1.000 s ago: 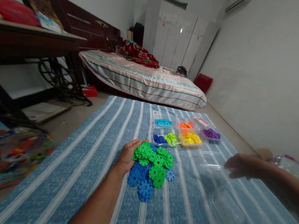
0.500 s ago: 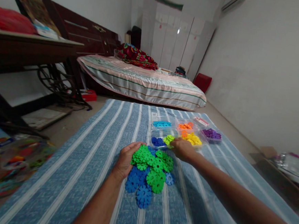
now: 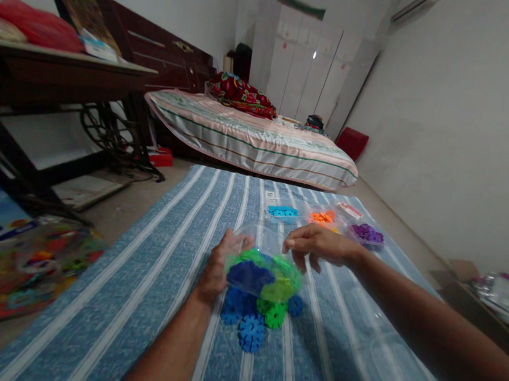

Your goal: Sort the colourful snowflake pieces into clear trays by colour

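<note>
Holding a clear plastic tray [image 3: 261, 260] of blue, dark green and lime flower discs between your two hands, you had it raised and tilted just above a small pile of blue and green discs [image 3: 255, 317] on the striped blue mat [image 3: 149, 299]. Your left hand [image 3: 215, 268] gripped the tray's near-left edge, fingers curled around it; your right hand [image 3: 318, 246] pinched its far-right rim between thumb and fingertips. About six or seven loose discs showed under the tray, though an exact count was hidden. Beyond your hands, three more small trays sat on the mat: one of light blue discs [image 3: 282, 211], one of orange discs [image 3: 322, 217], one of purple discs [image 3: 367, 233], the purple one just past your right wrist. The mat lay open on both sides of the pile, its left edge meeting bare floor near a bag of mixed coloured pieces [image 3: 23, 272]. A bed [image 3: 258, 141] closed off the far end, and a dark counter [image 3: 61, 75] stood at the left.
</note>
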Tool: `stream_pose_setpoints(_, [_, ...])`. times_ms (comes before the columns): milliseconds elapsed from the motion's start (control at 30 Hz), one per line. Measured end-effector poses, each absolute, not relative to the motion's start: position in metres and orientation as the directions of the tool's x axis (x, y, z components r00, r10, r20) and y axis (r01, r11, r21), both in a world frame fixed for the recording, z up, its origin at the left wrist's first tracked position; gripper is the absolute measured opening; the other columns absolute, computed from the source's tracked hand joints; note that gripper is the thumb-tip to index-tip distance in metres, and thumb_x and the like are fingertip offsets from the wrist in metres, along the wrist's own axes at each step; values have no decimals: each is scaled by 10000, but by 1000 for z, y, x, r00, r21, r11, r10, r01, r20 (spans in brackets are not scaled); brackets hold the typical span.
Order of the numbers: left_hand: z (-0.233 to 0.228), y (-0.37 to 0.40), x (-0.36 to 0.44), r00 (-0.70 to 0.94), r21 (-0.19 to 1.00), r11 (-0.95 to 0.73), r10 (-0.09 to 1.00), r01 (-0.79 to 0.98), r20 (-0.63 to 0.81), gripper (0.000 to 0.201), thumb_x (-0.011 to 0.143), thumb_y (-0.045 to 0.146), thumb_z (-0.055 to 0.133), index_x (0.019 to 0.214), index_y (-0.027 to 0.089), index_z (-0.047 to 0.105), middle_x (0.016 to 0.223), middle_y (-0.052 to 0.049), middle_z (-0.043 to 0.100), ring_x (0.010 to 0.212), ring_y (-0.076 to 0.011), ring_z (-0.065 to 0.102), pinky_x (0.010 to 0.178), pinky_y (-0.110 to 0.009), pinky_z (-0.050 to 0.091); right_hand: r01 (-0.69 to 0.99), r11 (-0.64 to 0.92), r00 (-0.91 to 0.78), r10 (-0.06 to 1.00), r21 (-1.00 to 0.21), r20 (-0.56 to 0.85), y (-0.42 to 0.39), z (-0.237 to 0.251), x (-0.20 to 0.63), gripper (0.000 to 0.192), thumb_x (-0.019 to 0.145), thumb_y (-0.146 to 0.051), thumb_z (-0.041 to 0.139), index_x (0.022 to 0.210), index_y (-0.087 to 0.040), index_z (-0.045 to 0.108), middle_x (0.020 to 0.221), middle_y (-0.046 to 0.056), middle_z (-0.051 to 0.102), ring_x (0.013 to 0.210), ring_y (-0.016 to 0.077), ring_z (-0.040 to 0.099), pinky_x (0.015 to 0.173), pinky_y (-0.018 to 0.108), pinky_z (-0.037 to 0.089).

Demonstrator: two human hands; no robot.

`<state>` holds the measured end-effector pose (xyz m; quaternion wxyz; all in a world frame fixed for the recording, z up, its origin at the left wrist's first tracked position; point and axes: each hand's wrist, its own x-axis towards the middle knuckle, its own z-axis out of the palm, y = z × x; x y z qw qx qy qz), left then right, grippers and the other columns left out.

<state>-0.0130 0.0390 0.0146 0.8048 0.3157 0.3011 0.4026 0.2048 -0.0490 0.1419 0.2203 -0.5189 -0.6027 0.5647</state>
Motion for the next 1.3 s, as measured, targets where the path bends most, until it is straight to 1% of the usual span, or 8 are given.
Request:
stream_pose_setpoints(133, [14,47,-16,567,674,583,772,-453,-287,542,858,613,499,893,107,692,972,-137,730,995,-291,659,814,-354,550,180,-357,-363,842,-916,-399,-40,110,182,310,863,-461,577,896,-152,586,551,2,623,435,122,581,317,152,363])
stream_pose_setpoints(233, [18,48,-17,530,687,547,804,-479,-270,570,856,620,491,885,88,693,1008,-168,722,1022,-282,654,829,-335,550,59,-416,-378,832,-908,-406,-36,93,175,272,912,-416,514,936,-151,572,526,4,613,411,124,561,305,160,351])
stream_pose_setpoints(467, [25,41,-13,449,766,464,856,-446,-258,501,832,587,531,883,115,689,973,-163,734,1042,-290,663,840,-378,562,-76,-238,-360,912,-968,-196,-57,114,208,383,827,-530,609,930,-164,555,541,3,619,418,133,557,290,165,360])
stream_pose_setpoints(700, [24,41,-11,408,825,390,887,-409,-217,393,778,475,649,867,95,690,986,-164,734,1025,-280,676,888,-363,537,332,29,9,999,-943,33,-66,129,249,424,817,-553,627,894,-136,642,713,35,642,585,119,589,487,208,489])
stream_pose_setpoints(800, [24,39,-11,383,869,321,908,-377,-169,388,680,449,740,858,106,707,963,-143,743,1023,-290,674,892,-364,530,520,90,69,987,-849,147,-45,104,244,367,838,-514,583,807,-151,631,676,3,592,587,115,532,520,214,449])
stream_pose_setpoints(900, [25,37,-11,368,912,254,921,-321,-127,427,629,459,776,877,114,725,964,-136,747,1043,-301,661,911,-364,513,741,104,82,967,-664,242,-20,79,224,267,910,-342,500,744,-161,607,665,-8,569,649,124,535,610,221,414])
stream_pose_setpoints(1167, [20,42,-11,371,921,272,915,-279,-158,472,532,426,847,889,140,732,894,-84,758,966,-290,684,889,-346,519,873,132,-3,964,-469,265,36,75,137,153,938,-352,538,982,-229,617,1010,19,644,1053,222,557,836,265,430])
stream_pose_setpoints(1300, [19,41,-10,369,915,285,914,-285,-170,532,572,376,838,1036,160,697,963,-76,754,981,-275,686,860,-335,531,936,51,-7,992,-347,127,26,95,138,216,952,-337,508,1116,-218,583,1229,86,588,1212,295,474,924,348,423])
